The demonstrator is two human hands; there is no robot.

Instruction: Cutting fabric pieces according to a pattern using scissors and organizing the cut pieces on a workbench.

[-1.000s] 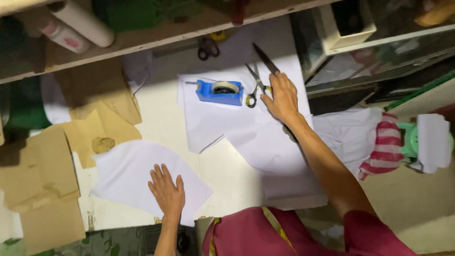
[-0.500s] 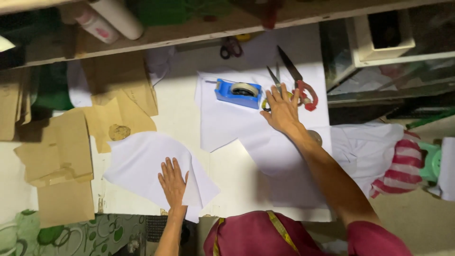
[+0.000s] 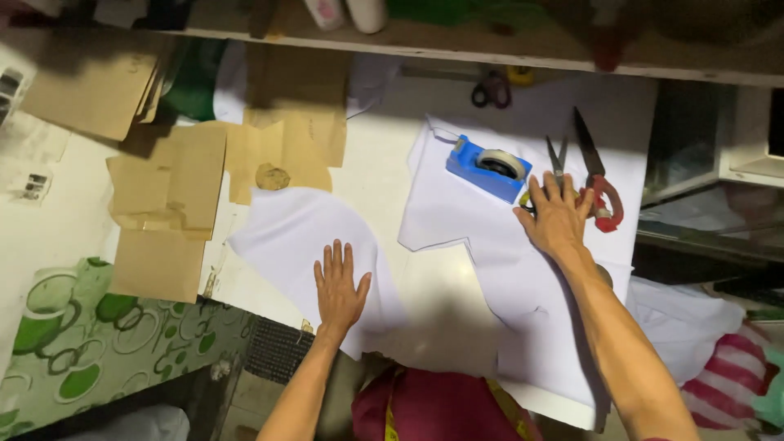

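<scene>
The left hand lies flat and open, pinning a curved white fabric piece near the table's edge, while the right hand, fingers spread, reaches onto red-handled steel scissors beside a blue tape dispenser farther right, not yet gripping them.

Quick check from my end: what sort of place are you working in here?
Probably a small tailoring or pattern-cutting workshop. White fabric pieces lie on the table under the left hand, brown paper patterns sit beside them, and the right hand rests by large scissors and a tape dispenser.

Blue tape dispenser — brown cardboard pieces
</scene>
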